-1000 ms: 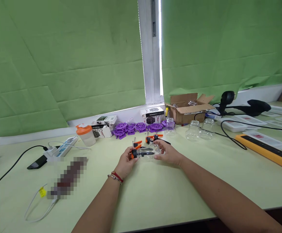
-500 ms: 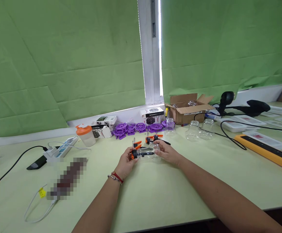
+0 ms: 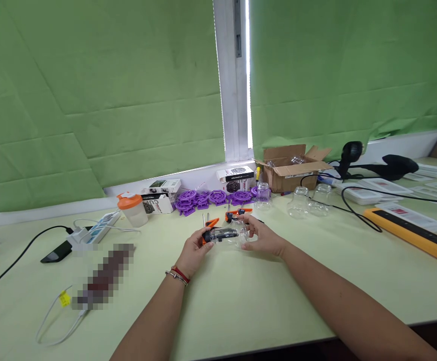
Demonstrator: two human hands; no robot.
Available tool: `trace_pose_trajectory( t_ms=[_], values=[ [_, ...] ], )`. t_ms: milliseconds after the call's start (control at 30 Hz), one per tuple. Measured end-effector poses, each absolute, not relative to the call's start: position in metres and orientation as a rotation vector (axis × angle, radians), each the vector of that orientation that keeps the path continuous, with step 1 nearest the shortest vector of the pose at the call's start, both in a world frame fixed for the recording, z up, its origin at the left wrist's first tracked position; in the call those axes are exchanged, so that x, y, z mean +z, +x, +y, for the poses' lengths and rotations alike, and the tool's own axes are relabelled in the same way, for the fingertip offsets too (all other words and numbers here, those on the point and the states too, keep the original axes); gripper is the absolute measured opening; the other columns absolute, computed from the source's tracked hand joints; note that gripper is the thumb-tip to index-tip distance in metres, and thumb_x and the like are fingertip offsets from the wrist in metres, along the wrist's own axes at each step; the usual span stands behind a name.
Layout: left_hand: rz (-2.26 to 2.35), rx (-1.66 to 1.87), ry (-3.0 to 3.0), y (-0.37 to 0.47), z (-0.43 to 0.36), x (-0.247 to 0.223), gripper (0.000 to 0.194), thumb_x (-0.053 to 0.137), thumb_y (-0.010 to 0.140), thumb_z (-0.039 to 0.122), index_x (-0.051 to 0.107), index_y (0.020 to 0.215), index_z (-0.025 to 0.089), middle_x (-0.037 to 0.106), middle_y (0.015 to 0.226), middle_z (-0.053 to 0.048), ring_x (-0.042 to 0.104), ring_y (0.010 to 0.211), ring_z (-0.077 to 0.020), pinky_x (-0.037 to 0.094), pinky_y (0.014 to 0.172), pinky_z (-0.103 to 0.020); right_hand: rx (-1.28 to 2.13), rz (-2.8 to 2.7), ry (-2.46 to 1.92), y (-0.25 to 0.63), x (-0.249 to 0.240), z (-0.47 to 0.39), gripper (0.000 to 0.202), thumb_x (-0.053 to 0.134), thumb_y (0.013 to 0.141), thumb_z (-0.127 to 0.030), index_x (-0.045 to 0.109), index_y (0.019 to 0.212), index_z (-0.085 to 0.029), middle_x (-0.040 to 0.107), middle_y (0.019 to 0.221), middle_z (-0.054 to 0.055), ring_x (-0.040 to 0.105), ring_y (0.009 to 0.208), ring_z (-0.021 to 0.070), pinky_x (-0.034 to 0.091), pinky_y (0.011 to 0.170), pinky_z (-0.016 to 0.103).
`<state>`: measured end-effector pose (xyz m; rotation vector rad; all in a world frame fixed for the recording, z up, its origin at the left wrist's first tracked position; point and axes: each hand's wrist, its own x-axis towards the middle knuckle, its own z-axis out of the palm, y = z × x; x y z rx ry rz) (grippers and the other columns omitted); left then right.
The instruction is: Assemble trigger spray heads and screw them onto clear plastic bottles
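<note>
My left hand [image 3: 193,249] and my right hand [image 3: 265,239] hold a clear glass jar [image 3: 229,235] on its side between them, just above the pale green table [image 3: 241,296]. A black and orange clamp [image 3: 214,233] lies inside or against the jar at my left fingers. A second orange clamp [image 3: 237,214] rests on the table just behind the jar. My left wrist wears a red string and a metal bangle.
Purple plastic parts [image 3: 210,198] lie by the wall with small boxes [image 3: 237,176], an orange-lidded shaker [image 3: 132,208] and an open cardboard box [image 3: 291,165]. Clear jars [image 3: 308,200] stand at right. A power strip [image 3: 96,228], phone [image 3: 56,252] and cables lie at left; a yellow bar [image 3: 410,233] at right.
Both hands have lifted the jar slightly and turned it; the black part of the clamp now shows along the jar's top.
</note>
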<state>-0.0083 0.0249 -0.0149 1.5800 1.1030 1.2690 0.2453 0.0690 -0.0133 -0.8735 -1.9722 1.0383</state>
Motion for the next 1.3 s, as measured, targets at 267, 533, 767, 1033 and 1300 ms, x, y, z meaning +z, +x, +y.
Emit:
trace_pose_trajectory(
  t_ms=[267, 533, 767, 1033, 1300],
  values=[
    [1.157, 1.277, 1.569, -0.009, 0.025, -0.015, 0.050, 0.070, 0.065, 0.032, 0.058, 0.110, 0.014, 0.061, 0.115, -0.012, 0.056, 0.103, -0.0227, 0.041, 0.093, -0.038, 1.154, -1.937, -0.877, 0.244, -0.013, 0.069, 0.082, 0.077, 0.059, -0.037, 0.038, 0.130, -0.026, 0.049, 0.116, 0.008, 0.053, 0.081, 0.0149, 0.041, 0.064, 0.027],
    [1.186, 1.268, 1.586, -0.010, 0.025, -0.017, 0.051, 0.071, 0.065, 0.036, 0.059, 0.110, 0.014, 0.063, 0.110, -0.011, 0.057, 0.097, -0.0219, 0.044, 0.088, -0.036, 1.299, -1.898, -0.871, 0.244, -0.014, 0.069, 0.075, 0.073, 0.066, -0.044, 0.038, 0.129, -0.023, 0.050, 0.111, 0.006, 0.054, 0.076, 0.0128, 0.043, 0.067, 0.027],
    [1.190, 1.262, 1.599, -0.010, 0.024, -0.017, 0.045, 0.070, 0.066, 0.032, 0.061, 0.107, 0.015, 0.064, 0.105, -0.008, 0.056, 0.093, -0.0206, 0.043, 0.087, -0.035, 1.323, -1.864, -0.870, 0.242, -0.021, 0.071, 0.070, 0.069, 0.070, -0.048, 0.039, 0.128, -0.023, 0.051, 0.103, 0.004, 0.054, 0.076, 0.0135, 0.046, 0.071, 0.030],
    [1.188, 1.261, 1.636, -0.009, 0.023, -0.016, 0.042, 0.069, 0.067, 0.029, 0.062, 0.107, 0.016, 0.063, 0.104, -0.008, 0.055, 0.093, -0.0208, 0.043, 0.086, -0.035, 1.302, -1.867, -0.945, 0.240, -0.019, 0.070, 0.056, 0.060, 0.074, -0.056, 0.050, 0.114, -0.019, 0.057, 0.075, 0.001, 0.055, 0.064, 0.0145, 0.044, 0.063, 0.029],
    [1.114, 1.293, 1.628, -0.010, 0.026, -0.020, 0.045, 0.070, 0.067, 0.027, 0.060, 0.110, 0.017, 0.060, 0.111, -0.010, 0.053, 0.102, -0.0224, 0.040, 0.093, -0.038, 1.253, -1.901, -1.011, 0.237, -0.015, 0.067, 0.049, 0.041, 0.081, -0.065, 0.051, 0.074, -0.018, 0.053, 0.051, -0.002, 0.049, 0.048, 0.0117, 0.039, 0.056, 0.026]
  ],
)
